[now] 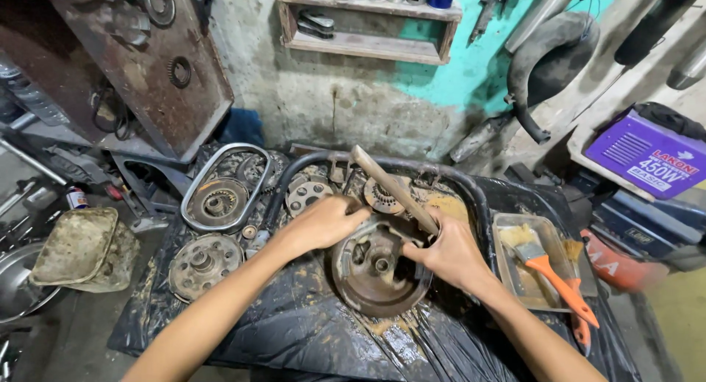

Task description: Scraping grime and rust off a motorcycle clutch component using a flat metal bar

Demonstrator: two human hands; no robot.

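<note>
Gripping a rusty drum (375, 268), both hands work over perhaps oily black sheeting (294, 330).

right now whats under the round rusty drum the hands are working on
The rusty drum rests on a wet black plastic sheet smeared with yellowish-brown grime. The left hand grips its upper rim; the right hand holds a wooden handle. The sheet directly beneath is covered.
</note>
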